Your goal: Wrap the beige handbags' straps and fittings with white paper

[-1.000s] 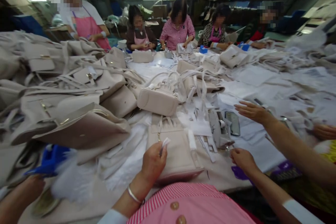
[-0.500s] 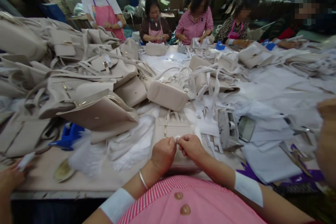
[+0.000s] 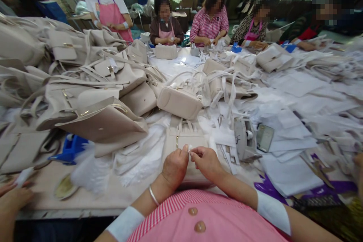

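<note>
My left hand (image 3: 176,167) and my right hand (image 3: 208,162) meet over a beige handbag (image 3: 191,135) lying in front of me. Both are closed, thumbs and fingertips pinching a small white scrap (image 3: 190,147); whether it is paper or tape I cannot make out. The bag has a gold zipper (image 3: 177,141) and its straps reach away from me. My hands hide its lower part. Just beyond it, another beige bag (image 3: 179,103) rests on its side, its base toward me.
Beige bags (image 3: 102,124) are heaped on the left, near a blue tape dispenser (image 3: 69,149). To the right are a grey tape dispenser (image 3: 246,140), a phone (image 3: 265,138) and white paper sheets (image 3: 289,176). A co-worker's hand (image 3: 17,196) is at left; several people work across the table.
My hands stay pinched together over the bag with small finger movements; the left thumb now points up more. The view has shifted slightly. The arm at the right edge has mostly left view.
</note>
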A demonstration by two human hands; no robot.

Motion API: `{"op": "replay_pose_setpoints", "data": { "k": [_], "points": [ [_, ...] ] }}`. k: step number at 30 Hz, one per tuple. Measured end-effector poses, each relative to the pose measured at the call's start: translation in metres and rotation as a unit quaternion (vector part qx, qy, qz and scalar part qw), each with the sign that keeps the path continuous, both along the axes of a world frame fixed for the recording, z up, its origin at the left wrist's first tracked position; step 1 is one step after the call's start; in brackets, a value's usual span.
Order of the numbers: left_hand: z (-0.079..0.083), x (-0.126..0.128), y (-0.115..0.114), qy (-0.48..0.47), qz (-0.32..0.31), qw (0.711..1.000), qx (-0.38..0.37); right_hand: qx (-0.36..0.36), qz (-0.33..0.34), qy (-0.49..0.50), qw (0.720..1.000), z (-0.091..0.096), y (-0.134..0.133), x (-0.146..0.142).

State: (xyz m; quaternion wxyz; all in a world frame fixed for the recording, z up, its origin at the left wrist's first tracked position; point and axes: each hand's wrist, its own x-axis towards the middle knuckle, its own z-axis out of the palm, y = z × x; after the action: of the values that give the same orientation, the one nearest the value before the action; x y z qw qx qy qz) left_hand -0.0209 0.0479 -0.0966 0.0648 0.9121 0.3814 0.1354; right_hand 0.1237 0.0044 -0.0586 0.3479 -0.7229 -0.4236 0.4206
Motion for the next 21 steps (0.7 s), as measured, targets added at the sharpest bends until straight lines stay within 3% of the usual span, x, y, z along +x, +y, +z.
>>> {"op": "replay_pose_setpoints", "data": {
  "k": [4, 8, 11, 14, 18, 21],
  "points": [
    [0.0, 0.003, 0.001, -0.115, 0.025, 0.989, -0.084, 0.041, -0.029, -0.039, 0.998, -0.007, -0.003, -0.001],
    [0.014, -0.001, 0.006, -0.237, 0.008, 0.943, -0.235, 0.051, -0.056, -0.007, 0.997, -0.019, 0.003, -0.004],
    [0.028, -0.008, 0.015, -0.291, -0.003, 0.867, -0.404, 0.051, -0.024, 0.024, 0.998, -0.022, 0.011, -0.007],
    [0.033, -0.017, 0.023, -0.345, -0.001, 0.777, -0.527, 0.077, 0.037, 0.056, 0.995, -0.022, 0.019, -0.006],
    [0.028, -0.025, 0.03, -0.404, -0.007, 0.672, -0.62, 0.118, 0.109, 0.129, 0.979, -0.023, 0.024, 0.002],
    [0.024, -0.027, 0.032, -0.434, -0.007, 0.622, -0.652, 0.137, 0.146, 0.179, 0.963, -0.023, 0.025, 0.007]
  ]
}}
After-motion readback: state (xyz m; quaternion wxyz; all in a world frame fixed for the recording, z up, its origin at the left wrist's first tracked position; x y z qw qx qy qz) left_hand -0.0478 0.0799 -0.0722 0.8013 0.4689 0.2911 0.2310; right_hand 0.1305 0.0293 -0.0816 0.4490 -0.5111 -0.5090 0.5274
